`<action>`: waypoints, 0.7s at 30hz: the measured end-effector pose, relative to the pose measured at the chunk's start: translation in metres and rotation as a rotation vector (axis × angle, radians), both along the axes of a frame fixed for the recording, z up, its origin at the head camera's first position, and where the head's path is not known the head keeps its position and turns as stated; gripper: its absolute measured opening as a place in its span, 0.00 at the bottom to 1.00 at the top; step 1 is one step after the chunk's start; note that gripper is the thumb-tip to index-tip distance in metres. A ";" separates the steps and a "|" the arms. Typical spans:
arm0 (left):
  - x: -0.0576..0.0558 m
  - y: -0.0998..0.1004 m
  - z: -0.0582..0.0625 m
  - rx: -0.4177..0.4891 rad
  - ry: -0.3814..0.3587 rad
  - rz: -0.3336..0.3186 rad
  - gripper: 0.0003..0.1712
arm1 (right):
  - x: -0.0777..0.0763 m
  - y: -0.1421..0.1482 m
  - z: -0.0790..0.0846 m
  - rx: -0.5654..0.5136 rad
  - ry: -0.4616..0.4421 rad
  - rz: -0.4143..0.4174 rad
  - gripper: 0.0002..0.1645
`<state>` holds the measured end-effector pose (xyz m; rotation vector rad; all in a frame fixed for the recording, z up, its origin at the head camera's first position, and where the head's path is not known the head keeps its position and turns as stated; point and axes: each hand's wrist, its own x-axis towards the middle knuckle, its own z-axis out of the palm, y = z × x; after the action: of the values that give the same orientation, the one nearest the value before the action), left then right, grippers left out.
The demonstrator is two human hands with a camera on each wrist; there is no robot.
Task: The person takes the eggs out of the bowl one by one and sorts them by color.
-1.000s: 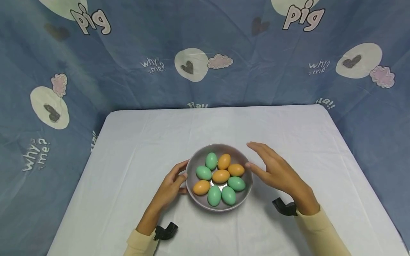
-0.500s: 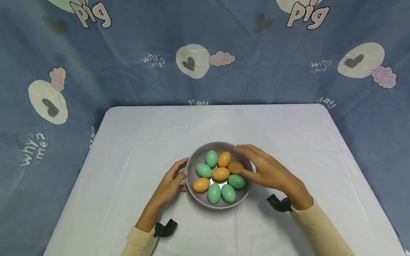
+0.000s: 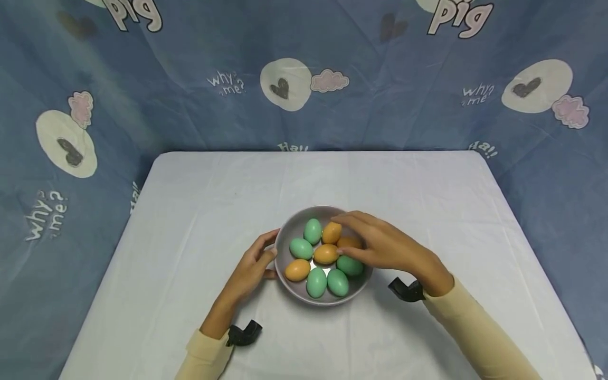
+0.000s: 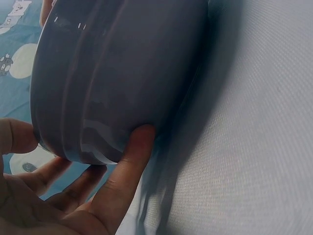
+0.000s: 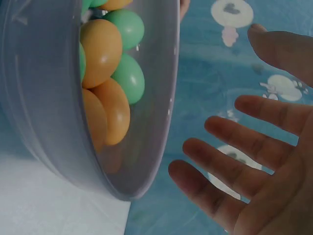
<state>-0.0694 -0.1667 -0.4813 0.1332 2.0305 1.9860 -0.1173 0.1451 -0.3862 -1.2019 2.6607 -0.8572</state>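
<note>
A round grey bowl (image 3: 291,285) stands on the white-covered table, holding several green and orange eggs. My left hand (image 3: 249,268) holds the bowl at its left side. In the left wrist view, the left thumb is right at the rim while the fingers are spread along the outer wall. Over the right part of the bowl hovers my right hand (image 3: 385,244), fingers spread and nothing between them. An orange egg (image 3: 349,241) is partly covered by it. The right wrist view shows the right fingers (image 5: 230,147) above the rim, with a green egg (image 5: 128,78) inside the bowl.
A white cloth covers the table (image 3: 214,195). Behind it hangs a blue printed curtain (image 3: 190,116), which also runs down both sides. Black bands sit at both wrists, at the cuffs of light yellow sleeves (image 3: 475,327).
My right hand has moved left from beside the bowl to over the eggs. The left hand stays at the bowl's side. The head view has shifted slightly, with the scene moving up.
</note>
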 end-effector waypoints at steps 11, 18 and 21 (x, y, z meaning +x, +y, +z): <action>0.001 -0.002 0.000 0.012 -0.008 -0.011 0.28 | -0.010 -0.017 -0.001 0.115 -0.024 0.132 0.28; 0.002 -0.003 0.000 0.015 -0.004 -0.008 0.28 | -0.018 -0.026 -0.007 0.141 0.010 0.209 0.24; 0.001 -0.003 -0.001 0.018 -0.003 -0.011 0.29 | -0.021 -0.028 -0.008 0.162 0.016 0.226 0.24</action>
<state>-0.0685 -0.1698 -0.4820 0.1450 2.0061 1.9973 -0.1387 0.1170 -0.3939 -1.4358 2.4864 -0.5869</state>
